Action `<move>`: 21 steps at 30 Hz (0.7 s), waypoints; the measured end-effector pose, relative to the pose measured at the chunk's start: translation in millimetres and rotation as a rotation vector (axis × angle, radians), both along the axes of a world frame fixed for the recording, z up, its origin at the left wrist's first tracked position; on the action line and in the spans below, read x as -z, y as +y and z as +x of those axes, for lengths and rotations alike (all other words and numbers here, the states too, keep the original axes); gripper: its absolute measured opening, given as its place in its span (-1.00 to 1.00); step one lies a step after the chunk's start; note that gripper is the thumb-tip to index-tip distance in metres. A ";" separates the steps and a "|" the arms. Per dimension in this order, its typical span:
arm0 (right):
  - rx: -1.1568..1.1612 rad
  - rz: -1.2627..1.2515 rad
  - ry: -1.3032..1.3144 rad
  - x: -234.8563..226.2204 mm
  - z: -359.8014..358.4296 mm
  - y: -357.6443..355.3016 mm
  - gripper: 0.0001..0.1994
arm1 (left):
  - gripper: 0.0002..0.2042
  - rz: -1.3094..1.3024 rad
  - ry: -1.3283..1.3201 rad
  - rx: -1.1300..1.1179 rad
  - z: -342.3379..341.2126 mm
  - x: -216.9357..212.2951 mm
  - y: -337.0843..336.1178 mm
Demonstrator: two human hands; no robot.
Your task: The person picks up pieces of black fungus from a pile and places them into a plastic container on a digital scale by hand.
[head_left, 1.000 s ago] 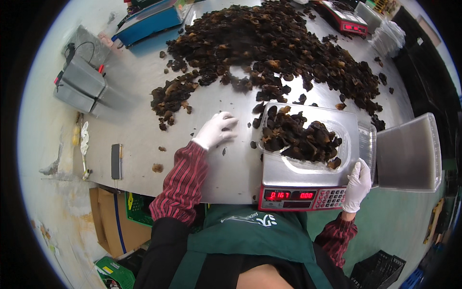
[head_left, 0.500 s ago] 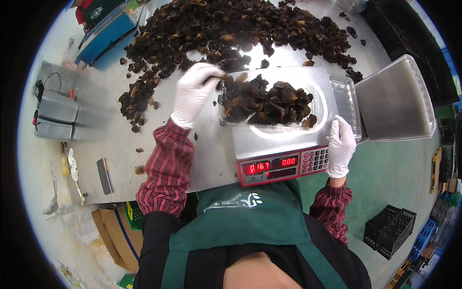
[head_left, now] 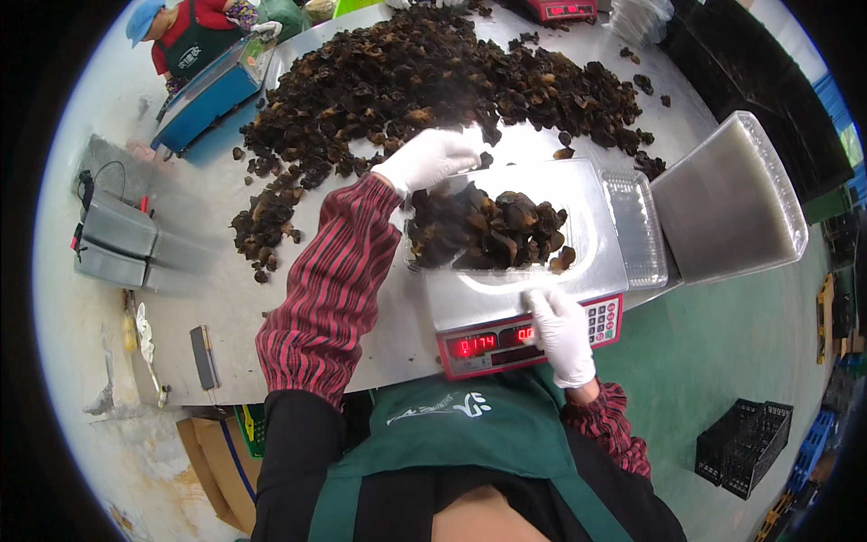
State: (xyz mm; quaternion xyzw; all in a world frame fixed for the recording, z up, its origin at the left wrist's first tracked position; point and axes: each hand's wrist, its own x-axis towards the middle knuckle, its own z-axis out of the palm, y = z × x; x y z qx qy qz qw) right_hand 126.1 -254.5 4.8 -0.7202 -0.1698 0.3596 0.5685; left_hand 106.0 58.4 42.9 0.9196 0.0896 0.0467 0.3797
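A clear plastic tray (head_left: 429,264) filled with dark brown wood ear mushrooms (head_left: 515,226) rests on the silver platform of a red digital scale (head_left: 452,303). Over the tray's far left corner is my gloved left hand (head_left: 428,159), its fingers pointing right. Glare and blur hide whether those fingertips pinch anything. My gloved right hand (head_left: 561,337) hovers above the scale's front panel, partly covering the lit display. Its fingers stretch toward the tray's near edge and hold nothing I can see.
A large heap of wood ears (head_left: 388,81) spreads across the metal table (head_left: 262,352). Stacked clear trays (head_left: 736,203) stand right of the scale. At the far left a co-worker (head_left: 194,36) is beside a blue scale (head_left: 203,104). A dark phone-like slab (head_left: 205,357) lies near the table's left front.
My left hand has moved right, to the tray's far edge. My right hand has left the scale's right side and come left over its panel. The view has shifted, showing more of the co-worker.
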 end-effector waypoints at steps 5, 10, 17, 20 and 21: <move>-0.026 0.232 0.493 5.5 -5.3 24.6 -0.75 | -0.75 -0.088 0.240 0.056 -20.1 25.4 16.1; -0.084 0.292 0.473 10.0 -11.8 31.1 -0.78 | -0.79 -0.532 0.110 -0.192 -98.6 45.1 -7.3; -0.376 0.155 0.430 -5.3 -57.3 72.1 -0.78 | -0.87 -0.962 -0.232 -0.796 -247.8 71.7 -55.1; -0.478 0.061 0.409 -14.7 -80.0 90.9 -0.75 | -0.89 -0.884 -0.490 -1.027 -306.1 74.8 -58.4; -0.503 0.026 0.376 -18.9 -83.6 95.0 -0.75 | -0.89 -0.792 -0.455 -1.155 -332.6 78.2 -52.8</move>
